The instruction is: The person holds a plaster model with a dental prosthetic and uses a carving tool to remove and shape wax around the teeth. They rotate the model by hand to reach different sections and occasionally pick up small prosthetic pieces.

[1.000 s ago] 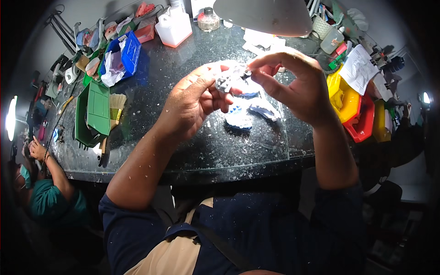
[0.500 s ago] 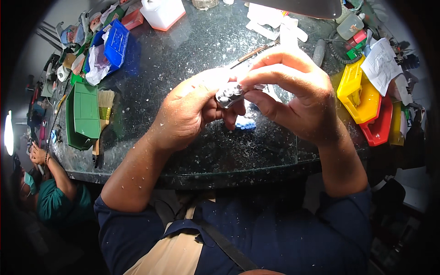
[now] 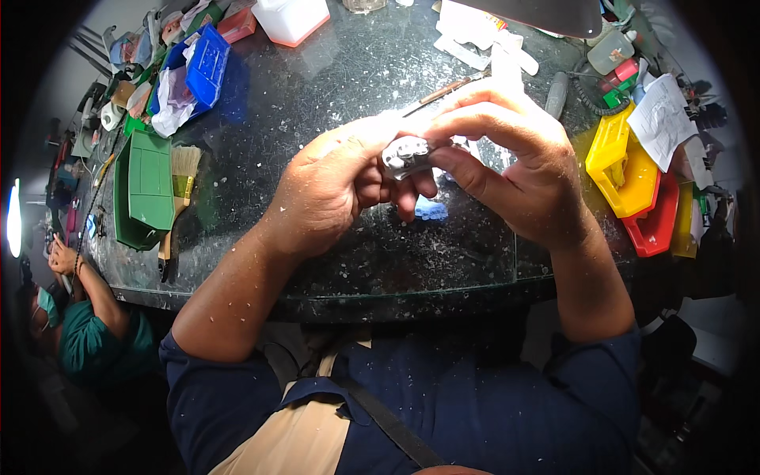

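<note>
The grey piece (image 3: 406, 156) shows a turned, shinier, knobbly face.
Compared with a second ago, the left hand (image 3: 321, 178) and right hand (image 3: 526, 178) sit closer to the front edge of the bench (image 3: 380, 261); below them just one blue piece (image 3: 431, 210) shows clearly. Beyond them a slim brown tool (image 3: 445, 93) is now visible, and the upper edge crops the white jug (image 3: 289, 20).

Above the desk (image 3: 467, 273), the left hand (image 3: 321, 178) holds a lumpy grey-white piece (image 3: 404, 157), its exact shape hard to tell under the glare; the right hand (image 3: 518, 162) pinches its three-o'clock end. From it, a blue piece (image 3: 431, 210) lies at five, a green bin (image 3: 149, 190) at nine.
</note>
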Motion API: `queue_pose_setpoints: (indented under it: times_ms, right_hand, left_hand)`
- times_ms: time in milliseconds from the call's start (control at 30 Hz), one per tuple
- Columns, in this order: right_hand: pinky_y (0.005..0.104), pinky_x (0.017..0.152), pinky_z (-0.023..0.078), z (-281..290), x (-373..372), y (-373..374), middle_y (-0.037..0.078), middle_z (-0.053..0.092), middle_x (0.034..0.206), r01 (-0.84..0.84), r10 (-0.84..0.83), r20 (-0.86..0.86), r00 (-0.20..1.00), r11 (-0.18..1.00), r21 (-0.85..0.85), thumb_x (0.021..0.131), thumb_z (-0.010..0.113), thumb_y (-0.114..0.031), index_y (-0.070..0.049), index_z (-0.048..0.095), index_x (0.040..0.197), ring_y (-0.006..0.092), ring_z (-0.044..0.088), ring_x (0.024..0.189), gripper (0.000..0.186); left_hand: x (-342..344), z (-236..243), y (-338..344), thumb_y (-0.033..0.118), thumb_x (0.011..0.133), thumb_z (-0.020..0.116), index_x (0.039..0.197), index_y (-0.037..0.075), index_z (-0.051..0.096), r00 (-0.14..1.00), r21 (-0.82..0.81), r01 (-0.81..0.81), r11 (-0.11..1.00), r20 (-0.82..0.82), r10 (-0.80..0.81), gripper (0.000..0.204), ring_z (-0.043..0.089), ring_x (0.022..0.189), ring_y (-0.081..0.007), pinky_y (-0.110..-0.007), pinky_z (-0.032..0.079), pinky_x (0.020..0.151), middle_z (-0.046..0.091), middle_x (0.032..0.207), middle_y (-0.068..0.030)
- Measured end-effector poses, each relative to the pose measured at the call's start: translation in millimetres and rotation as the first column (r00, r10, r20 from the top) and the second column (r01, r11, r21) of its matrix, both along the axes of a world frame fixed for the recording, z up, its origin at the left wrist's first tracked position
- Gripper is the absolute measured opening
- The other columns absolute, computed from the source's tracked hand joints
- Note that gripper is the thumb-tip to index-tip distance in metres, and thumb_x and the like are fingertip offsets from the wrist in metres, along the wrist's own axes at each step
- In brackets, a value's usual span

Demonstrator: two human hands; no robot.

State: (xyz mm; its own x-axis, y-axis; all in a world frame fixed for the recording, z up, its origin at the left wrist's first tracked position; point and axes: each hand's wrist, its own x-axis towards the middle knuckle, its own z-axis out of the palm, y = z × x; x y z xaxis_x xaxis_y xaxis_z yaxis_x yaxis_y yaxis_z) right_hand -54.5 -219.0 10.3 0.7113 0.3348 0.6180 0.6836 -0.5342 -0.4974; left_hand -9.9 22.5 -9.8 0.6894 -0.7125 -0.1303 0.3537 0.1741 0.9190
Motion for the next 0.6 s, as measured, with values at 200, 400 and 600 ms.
queue_pose_setpoints:
  times_ms: [200,400,600]
  right_hand:
    - [0.0340,0.077,0.058,-4,3,-1,0.007,0.077,0.101,0.007,-0.004,-0.050,0.999,0.998,0.062,0.091,0.086,-0.010,-0.007,0.079,0.104,0.0212,0.073,0.091,0.015]
    - [0.0327,0.079,0.060,-9,5,1,0.010,0.077,0.104,-0.002,0.006,-0.041,0.999,0.995,0.098,0.088,0.086,-0.007,-0.006,0.078,0.104,0.0223,0.074,0.094,0.018]
    - [0.0380,0.097,0.056,-5,0,2,0.018,0.075,0.117,-0.001,0.009,-0.107,0.994,0.997,0.076,0.085,0.084,0.000,-0.001,0.076,0.105,0.0276,0.072,0.111,0.022]
  left_hand:
    - [-11,3,-4,0.028,0.110,0.062,0.145,-0.004,0.060,0.962,0.034,-0.016,0.999,0.272,0.006,0.047,0.067,0.091,-0.0163,-0.033,0.058,0.085,0.071,0.110,-0.0124]
    - [-14,-3,-3,0.023,0.111,0.065,0.142,-0.003,0.062,0.947,0.030,-0.059,0.998,0.318,0.047,0.041,0.063,0.093,-0.0100,-0.028,0.054,0.086,0.070,0.109,-0.0055]
    - [-11,-4,-1,0.024,0.113,0.063,0.134,-0.002,0.066,0.955,-0.005,-0.020,1.000,0.296,0.020,0.033,0.061,0.092,-0.0076,-0.026,0.052,0.084,0.070,0.107,-0.0029]
